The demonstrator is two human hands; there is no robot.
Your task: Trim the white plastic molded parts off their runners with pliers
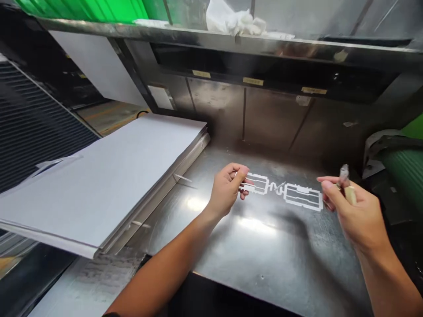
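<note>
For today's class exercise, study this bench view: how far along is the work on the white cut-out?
Done: the white antenna-shaped cut-out lies cut out on the steel bench. In hand: the left hand pinches its end; the right hand holds a small pale-handled tool. Left: the stack of pale sheets, untouched by either hand.

A stack of sheets (99, 185) lies on the left of the steel tabletop (264, 273). Toward its back edge, a cut-out antenna pattern (284, 191) lies between my left hand (228, 189) and right hand (353, 215), which holds a small tool (345, 187).
</note>
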